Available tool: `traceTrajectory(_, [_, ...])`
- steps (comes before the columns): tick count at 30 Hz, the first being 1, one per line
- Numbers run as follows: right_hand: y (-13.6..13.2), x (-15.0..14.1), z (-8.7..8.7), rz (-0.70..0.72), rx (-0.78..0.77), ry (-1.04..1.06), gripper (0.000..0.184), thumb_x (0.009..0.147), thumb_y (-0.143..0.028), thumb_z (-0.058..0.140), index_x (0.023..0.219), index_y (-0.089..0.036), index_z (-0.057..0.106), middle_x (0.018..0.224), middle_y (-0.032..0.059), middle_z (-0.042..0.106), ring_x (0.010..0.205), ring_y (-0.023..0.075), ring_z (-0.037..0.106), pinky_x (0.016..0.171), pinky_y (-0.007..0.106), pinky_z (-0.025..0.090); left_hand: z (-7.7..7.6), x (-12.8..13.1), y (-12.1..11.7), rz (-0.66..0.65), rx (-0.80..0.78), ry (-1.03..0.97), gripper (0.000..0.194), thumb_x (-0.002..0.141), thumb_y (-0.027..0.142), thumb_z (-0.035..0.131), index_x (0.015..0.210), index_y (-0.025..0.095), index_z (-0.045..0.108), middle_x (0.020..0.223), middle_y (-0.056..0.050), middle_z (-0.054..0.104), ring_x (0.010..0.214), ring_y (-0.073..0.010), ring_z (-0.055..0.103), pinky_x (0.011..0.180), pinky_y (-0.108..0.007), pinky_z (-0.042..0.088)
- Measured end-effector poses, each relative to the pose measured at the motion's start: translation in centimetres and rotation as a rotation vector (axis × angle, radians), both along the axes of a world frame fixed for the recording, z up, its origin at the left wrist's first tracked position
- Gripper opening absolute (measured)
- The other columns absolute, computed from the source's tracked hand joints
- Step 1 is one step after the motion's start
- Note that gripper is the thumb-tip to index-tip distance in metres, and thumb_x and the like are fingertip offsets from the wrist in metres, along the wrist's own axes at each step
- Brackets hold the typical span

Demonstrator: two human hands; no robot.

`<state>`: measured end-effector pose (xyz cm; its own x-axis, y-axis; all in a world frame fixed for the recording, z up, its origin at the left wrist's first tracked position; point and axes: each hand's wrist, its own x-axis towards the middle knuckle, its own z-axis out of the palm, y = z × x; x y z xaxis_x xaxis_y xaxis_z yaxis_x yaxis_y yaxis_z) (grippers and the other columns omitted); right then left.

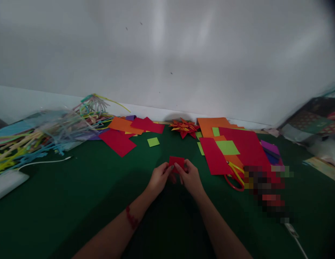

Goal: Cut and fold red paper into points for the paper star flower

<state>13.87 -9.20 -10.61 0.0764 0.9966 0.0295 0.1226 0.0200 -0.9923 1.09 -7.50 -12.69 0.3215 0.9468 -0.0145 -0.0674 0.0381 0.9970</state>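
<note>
A small red paper square (177, 161) is held up at the centre, between my two hands. My left hand (159, 177) pinches its left side, thumb on the near face. On the other side my right hand (191, 176) grips the right edge, its thumb also pressed on the paper. Fingers behind the sheet are partly hidden. Just beyond, a folded red and orange paper star flower (184, 127) rests near the wall. A lime green paper square (153, 142) lies flat to the left of it.
Red paper sheets (118, 142) and orange paper (124, 125) lie at back left, beside bagged pipe cleaners (48, 129). More red sheets (243, 144) are on the right, with yellow-and-red-handled scissors (236, 176). A white device (9, 181) with a cable sits left. The grey wall (167, 72) bounds the green table (83, 201).
</note>
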Motion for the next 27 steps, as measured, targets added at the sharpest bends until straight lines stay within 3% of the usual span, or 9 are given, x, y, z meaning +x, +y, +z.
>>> traceTrajectory(8, [0.18, -0.17, -0.32, 0.104, 0.001, 0.072, 0.027, 0.077, -0.044, 0.052, 0.088, -0.019, 0.050, 0.055, -0.0051, 0.052, 0.044, 0.0086, 0.047, 0.041, 0.020, 0.036, 0.75, -0.16, -0.04, 0.070, -0.024, 0.056, 0.027, 0.081, 0.043, 0.044, 0.074, 0.018, 0.047, 0.049, 0.004, 0.055, 0.041, -0.0123, 0.055, 0.041, -0.022, 0.043])
traceTrajectory(14, [0.28, -0.27, -0.50, 0.119, -0.018, 0.114, 0.028, 0.077, -0.043, 0.052, 0.090, -0.018, 0.050, 0.053, -0.0055, 0.050, 0.041, 0.0083, 0.046, 0.037, 0.019, 0.036, 0.86, -0.02, -0.11, 0.009, -0.058, -0.043, 0.030, 0.082, 0.046, 0.042, 0.082, 0.017, 0.049, 0.050, 0.005, 0.052, 0.036, -0.0095, 0.050, 0.037, -0.019, 0.039])
traceTrajectory(20, [0.32, -0.17, -0.26, 0.113, -0.040, 0.124, 0.030, 0.077, -0.046, 0.051, 0.087, -0.018, 0.048, 0.046, -0.0071, 0.049, 0.034, 0.0077, 0.044, 0.033, 0.018, 0.035, 0.67, -0.02, 0.13, -0.041, -0.131, -0.019, 0.040, 0.079, 0.050, 0.045, 0.060, 0.015, 0.048, 0.046, 0.003, 0.052, 0.030, -0.0073, 0.045, 0.031, -0.017, 0.030])
traceTrajectory(27, [0.12, -0.43, 0.00, 0.149, -0.042, 0.163, 0.029, 0.078, -0.045, 0.049, 0.090, -0.019, 0.049, 0.046, -0.0073, 0.051, 0.034, 0.0079, 0.045, 0.032, 0.017, 0.034, 0.38, -0.11, 0.26, -0.008, -0.189, -0.059, 0.039, 0.076, 0.051, 0.048, 0.059, 0.015, 0.047, 0.044, 0.004, 0.049, 0.027, -0.0057, 0.039, 0.028, -0.017, 0.025])
